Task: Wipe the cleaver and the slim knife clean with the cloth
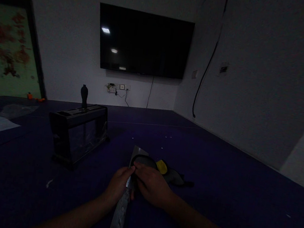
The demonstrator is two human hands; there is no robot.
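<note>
Left hand [116, 185] is gripping the tool [129, 183] at its neck, near centre, right of the case [86, 114] | right hand [154, 185] is resting on dark cloth [145, 161], pinch hidden, can't tell | tool's looking stiff, slick-bladed; handle [119, 216] is offering the safer hold; cloth's probably feeling soft

The whole room is very dim, and the purple floor [217, 177] becomes almost black toward its near edge, with a weak shine on the blade [138, 151]. Above the far edge of the floor, small white reflections glare on the television [148, 45]. The right wall [263, 77] looks grainy, and the door frame [34, 37] leans, as through a wide lens.
</note>
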